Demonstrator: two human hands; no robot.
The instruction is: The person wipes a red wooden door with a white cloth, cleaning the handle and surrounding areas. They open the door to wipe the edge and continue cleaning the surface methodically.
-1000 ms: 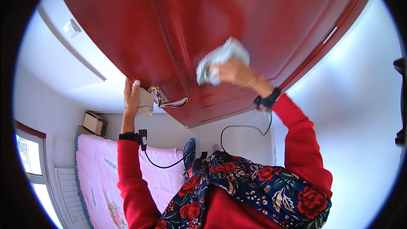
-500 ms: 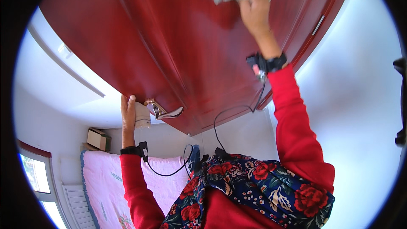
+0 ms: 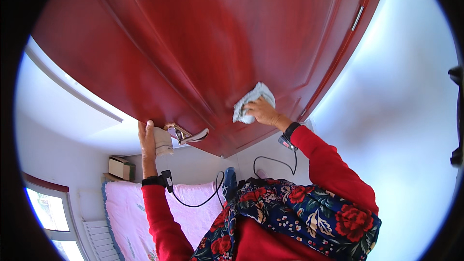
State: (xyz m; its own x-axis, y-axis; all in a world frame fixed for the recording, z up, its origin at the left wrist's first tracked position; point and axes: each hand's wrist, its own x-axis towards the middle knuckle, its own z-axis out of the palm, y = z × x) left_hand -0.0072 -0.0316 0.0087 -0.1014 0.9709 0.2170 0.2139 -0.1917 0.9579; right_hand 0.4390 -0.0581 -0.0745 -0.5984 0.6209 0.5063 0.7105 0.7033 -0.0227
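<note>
A dark red, glossy panelled door (image 3: 193,34) fills the upper part of the view. Pressed flat against its panel is a crumpled pale grey cloth (image 3: 259,94), with my right hand (image 3: 263,112) closed over it. My left hand (image 3: 147,140) is at the door's left edge, thumb up, holding a folded beige cloth (image 3: 164,142); its fingertips are partly hidden. Just right of that cloth the shiny metal lever handle (image 3: 195,136) sticks out from the door.
At the lower left lies a bed with a pink cover (image 3: 193,195); a cardboard box (image 3: 121,168) stands behind it. A radiator (image 3: 100,237) and a window (image 3: 48,210) are further left. Black cables run from both wrists. A white wall (image 3: 386,116) borders the right side.
My right hand has swept the grey cloth from high on the door down to near handle height, bending the arm. My left hand stays at the door edge with the beige cloth.
</note>
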